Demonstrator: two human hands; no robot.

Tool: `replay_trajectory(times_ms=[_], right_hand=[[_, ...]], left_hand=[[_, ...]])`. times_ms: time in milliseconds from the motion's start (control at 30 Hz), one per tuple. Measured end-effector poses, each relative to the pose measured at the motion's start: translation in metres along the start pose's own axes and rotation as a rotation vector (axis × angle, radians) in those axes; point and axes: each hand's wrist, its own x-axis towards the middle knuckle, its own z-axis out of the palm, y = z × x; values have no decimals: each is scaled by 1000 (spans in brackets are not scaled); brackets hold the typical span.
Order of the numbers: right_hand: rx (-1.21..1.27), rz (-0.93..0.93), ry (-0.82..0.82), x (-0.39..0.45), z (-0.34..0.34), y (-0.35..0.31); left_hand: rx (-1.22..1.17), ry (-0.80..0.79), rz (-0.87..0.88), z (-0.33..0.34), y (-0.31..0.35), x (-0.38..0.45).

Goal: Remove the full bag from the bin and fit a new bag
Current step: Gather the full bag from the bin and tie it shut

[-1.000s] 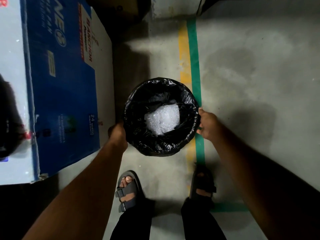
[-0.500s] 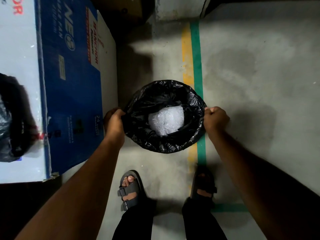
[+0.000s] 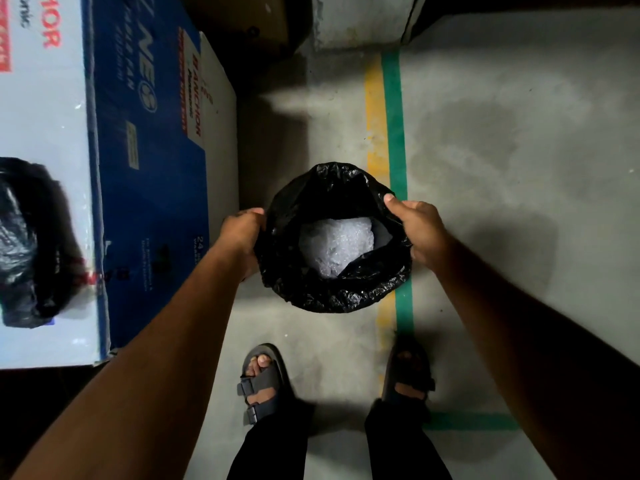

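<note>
A large blue and white carton (image 3: 104,174) is seen lying on the concrete floor (image 3: 502,150) at left. Beside it, the black bag (image 3: 332,292) is gripped at opposite rim edges by the left hand (image 3: 240,233) and right hand (image 3: 420,230), fingers clenched on plastic. Crumpled clear wrap (image 3: 336,245) is held inside.

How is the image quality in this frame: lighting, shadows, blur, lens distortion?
Head view: dim and uneven, with a bright patch on the concrete floor and the lower corners nearly black; both forearms are underexposed. The left hand and right hand look reasonably sharp, as does the black bag; the dark bundle on the blue and white box looks smeared. Wide-angle bending shows in the floor stripes.
</note>
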Motion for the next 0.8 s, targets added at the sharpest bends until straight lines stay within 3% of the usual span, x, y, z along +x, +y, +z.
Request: replay_trajectory(times_ms=[167, 300, 367, 500, 633, 800], right_hand=[[-282, 4, 118, 2, -6, -9], [-420, -64, 243, 1, -9, -18], [-335, -85, 197, -1, -9, -24], [-123, -177, 112, -6, -10, -26], [14, -226, -25, -11, -14, -26], [-159, -200, -321, -12, -19, -29]], left_hand=[[-82, -200, -66, 5, 9, -4], [-24, -189, 218, 11, 15, 2], [-64, -230, 342, 12, 19, 5], [106, -260, 555, 13, 14, 4], [105, -277, 574, 6, 7, 3], [403, -291, 603, -14, -7, 5]])
